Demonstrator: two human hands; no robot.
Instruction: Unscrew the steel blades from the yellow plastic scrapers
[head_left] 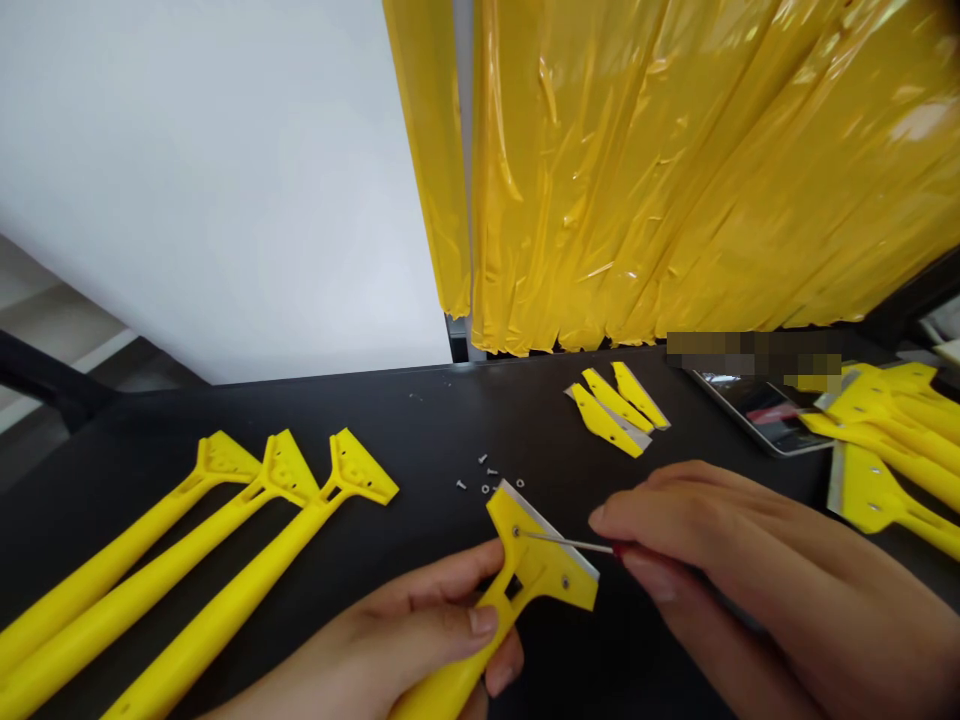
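Observation:
My left hand (pixel 427 630) is wrapped round the neck of a yellow scraper (pixel 536 565), whose head carries a metal blade along its far edge. Two screws or nuts show in the head. In my right hand (pixel 720 560) is a thin screwdriver (pixel 574 543) with a bit of red at its handle; most of the handle is hidden by the fingers. Its tip is at the left screw hole of the scraper head. Just beyond the head lie several small screws and nuts (pixel 491 471) on the black table (pixel 420 420).
Three yellow scraper handles (pixel 285 540) without blades lie at the left. Three yellow blade plates (pixel 611 415) with blades lie beyond my right hand. A phone (pixel 757 410) and a pile of yellow scrapers (pixel 892 430) are at the right. Yellow plastic sheeting (pixel 637 180) hangs behind.

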